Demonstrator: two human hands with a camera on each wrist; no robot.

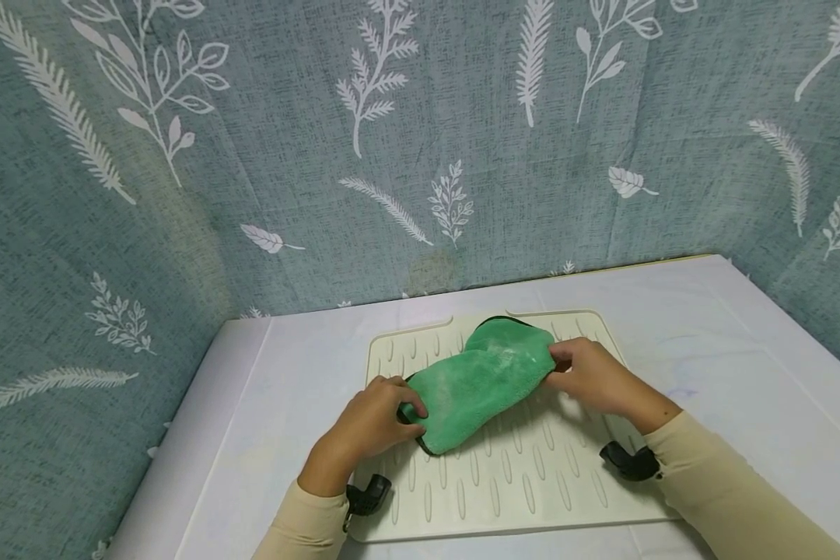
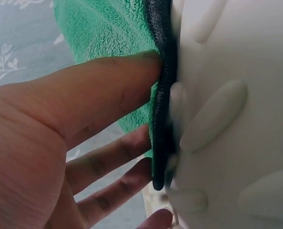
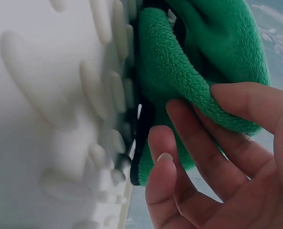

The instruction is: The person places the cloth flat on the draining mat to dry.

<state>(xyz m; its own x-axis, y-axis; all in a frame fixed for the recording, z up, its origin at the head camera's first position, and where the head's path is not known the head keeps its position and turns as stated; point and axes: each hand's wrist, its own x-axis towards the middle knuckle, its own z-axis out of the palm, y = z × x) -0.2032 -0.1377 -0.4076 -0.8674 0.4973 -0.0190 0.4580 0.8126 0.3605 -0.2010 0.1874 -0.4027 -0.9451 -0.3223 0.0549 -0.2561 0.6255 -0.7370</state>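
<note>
A folded green plush cloth (image 1: 486, 381) with a dark border lies over a cream ribbed mat (image 1: 476, 486). My left hand (image 1: 378, 420) is at the cloth's left end. In the left wrist view, its thumb (image 2: 117, 81) presses the cloth close to the dark edging, with the other fingers around that edge. At the opposite end, my right hand (image 1: 595, 377) pinches a fold of the cloth (image 3: 179, 71) between thumb and fingers. That fold curls up off the mat in the right wrist view.
The mat rests on a white-covered table (image 1: 280, 404). Behind and to both sides hangs a blue-grey fabric (image 1: 287, 140) printed with white leaves. Black wrist devices sit under the left (image 1: 369, 495) and right (image 1: 630, 461) wrists, close over the mat.
</note>
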